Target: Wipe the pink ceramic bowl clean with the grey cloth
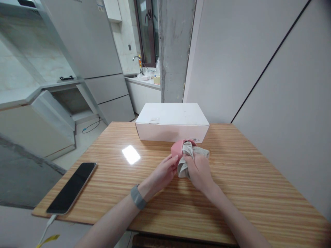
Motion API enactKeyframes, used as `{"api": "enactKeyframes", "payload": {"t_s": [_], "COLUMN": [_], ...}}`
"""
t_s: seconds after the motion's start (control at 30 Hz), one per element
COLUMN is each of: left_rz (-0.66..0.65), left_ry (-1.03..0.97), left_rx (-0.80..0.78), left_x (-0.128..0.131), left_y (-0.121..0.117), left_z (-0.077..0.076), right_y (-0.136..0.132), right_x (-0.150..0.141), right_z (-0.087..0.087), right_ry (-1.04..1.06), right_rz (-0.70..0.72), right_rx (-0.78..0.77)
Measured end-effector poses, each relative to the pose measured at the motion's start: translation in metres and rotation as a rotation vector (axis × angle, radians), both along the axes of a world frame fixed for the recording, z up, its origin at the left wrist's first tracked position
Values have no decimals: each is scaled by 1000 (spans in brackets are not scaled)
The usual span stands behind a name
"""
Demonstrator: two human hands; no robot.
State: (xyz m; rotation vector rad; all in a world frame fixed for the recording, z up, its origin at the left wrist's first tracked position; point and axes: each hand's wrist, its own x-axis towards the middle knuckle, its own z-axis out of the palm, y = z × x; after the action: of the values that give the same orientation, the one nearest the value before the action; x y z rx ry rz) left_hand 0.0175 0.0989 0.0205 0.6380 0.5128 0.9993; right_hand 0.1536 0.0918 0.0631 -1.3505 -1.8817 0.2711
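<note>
My left hand (pixel 167 169) is closed around the lower left side of a pink bowl-like container (pixel 177 148), tilted above the wooden table. The container has angular sides, and its exact kind is hard to make out. A light grey cloth (pixel 187 149) is bunched in my right hand (pixel 200 171), which presses it against the container's open side. Part of the cloth hangs down between the two hands, and another fold sticks out to the right. The cloth and my right hand hide most of the container's inside.
Just behind my hands, a white box (pixel 172 132) stands on the wooden table (pixel 248 186). A black-screened phone (pixel 72 188) lies near the left edge, a white cable (pixel 48 225) plugged into it. Past the table are a grey pillar, a fridge and a sink counter.
</note>
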Motion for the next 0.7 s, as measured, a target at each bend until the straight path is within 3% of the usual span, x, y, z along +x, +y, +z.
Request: {"api": "enactKeyframes", "payload": {"t_s": [0.43,0.57,0.7], "left_rz": [91,132,208], "left_ry": [26,115,158], "left_rx": [8,-3,-27], "left_x": [5,1,-3], "left_y": [-5,-3,2], "left_z": [9,4,-2], "right_y": [-1,-2,-1], "right_x": [-8,-7,-7], "right_z": [-13,-7,1], "right_ry": [102,-14,-261], "right_rz": [-24,34,215], "right_rx": [-7,26,115]}}
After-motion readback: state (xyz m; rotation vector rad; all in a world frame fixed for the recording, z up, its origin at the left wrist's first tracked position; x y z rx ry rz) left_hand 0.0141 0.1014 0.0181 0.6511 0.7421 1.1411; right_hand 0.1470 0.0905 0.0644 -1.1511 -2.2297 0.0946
